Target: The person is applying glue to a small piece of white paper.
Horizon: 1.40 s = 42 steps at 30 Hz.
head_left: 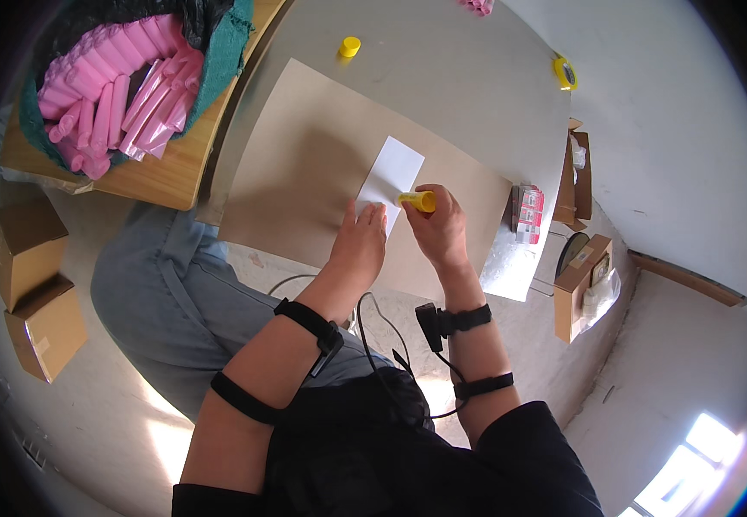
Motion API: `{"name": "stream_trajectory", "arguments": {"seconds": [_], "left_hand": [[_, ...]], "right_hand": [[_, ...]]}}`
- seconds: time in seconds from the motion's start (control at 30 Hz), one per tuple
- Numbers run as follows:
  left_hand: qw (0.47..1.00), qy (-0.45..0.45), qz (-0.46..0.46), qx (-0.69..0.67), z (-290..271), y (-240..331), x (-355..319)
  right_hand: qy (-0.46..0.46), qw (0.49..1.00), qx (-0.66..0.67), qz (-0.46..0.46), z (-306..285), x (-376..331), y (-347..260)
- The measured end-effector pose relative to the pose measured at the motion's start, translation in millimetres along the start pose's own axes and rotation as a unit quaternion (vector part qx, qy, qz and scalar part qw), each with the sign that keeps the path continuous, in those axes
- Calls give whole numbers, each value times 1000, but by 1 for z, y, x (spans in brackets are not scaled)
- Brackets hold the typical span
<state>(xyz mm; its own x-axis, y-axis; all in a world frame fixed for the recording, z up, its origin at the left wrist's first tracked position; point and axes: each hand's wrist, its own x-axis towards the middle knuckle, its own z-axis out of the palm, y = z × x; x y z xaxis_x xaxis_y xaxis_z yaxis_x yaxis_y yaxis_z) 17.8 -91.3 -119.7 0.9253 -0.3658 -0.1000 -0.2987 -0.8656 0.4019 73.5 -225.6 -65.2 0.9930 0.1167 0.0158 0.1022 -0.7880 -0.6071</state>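
White paper, a small rectangular sheet, is seen lying on a brown card sheet that covers part of the grey bench. The near end of the white sheet is pressed flat by the left hand, whose fingers are laid out straight and together, closed on nothing. Just to the right of that hand, a yellow glue stick is gripped in the right hand, the fingers being curled round its body; its tip is held at the right edge of the white sheet, though whether the paper is actually touched cannot be told. The two hands are set close beside each other, not quite touching.

Well beyond the white sheet, on the bare bench past the far edge of the card, a yellow cap is seen standing alone. Far off to the right of the sheet, at the bench's edge, a roll of yellow tape is found. Nearer, to the right of the right hand, a small red and white pack is placed. To the left of the white sheet, a green-lined container filled with pink tubes is set on a wooden surface.
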Motion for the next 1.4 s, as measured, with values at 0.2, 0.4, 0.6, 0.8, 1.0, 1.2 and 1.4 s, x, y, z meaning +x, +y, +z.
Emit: {"name": "stream_trajectory", "arguments": {"seconds": [0.2, 0.4, 0.6, 0.8, 1.0, 1.2, 1.4], "left_hand": [[1000, -12, -9, 13, -7, 4, 4], [995, -50, 20, 84, -10, 3, 4], [988, -89, 31, 119, -14, 4, 4], [992, -44, 36, 110, -14, 3, 3], [991, -49, 21, 123, -13, 5, 3], [995, -40, 29, 85, -7, 4, 3], [995, -36, 11, 89, 6, 4, 6]], "right_hand": [[16, 1000, 15, 15, 3, 10, 7], [32, 999, -2, -9, 5, 26, 16], [38, 998, 13, 40, 3, 43, 18], [59, 998, -12, 31, 0, 59, 24], [61, 997, -17, 51, 1, 70, 25], [116, 989, 41, 84, 1, 61, 37], [158, 953, 226, 127, -12, 40, 22]]}}
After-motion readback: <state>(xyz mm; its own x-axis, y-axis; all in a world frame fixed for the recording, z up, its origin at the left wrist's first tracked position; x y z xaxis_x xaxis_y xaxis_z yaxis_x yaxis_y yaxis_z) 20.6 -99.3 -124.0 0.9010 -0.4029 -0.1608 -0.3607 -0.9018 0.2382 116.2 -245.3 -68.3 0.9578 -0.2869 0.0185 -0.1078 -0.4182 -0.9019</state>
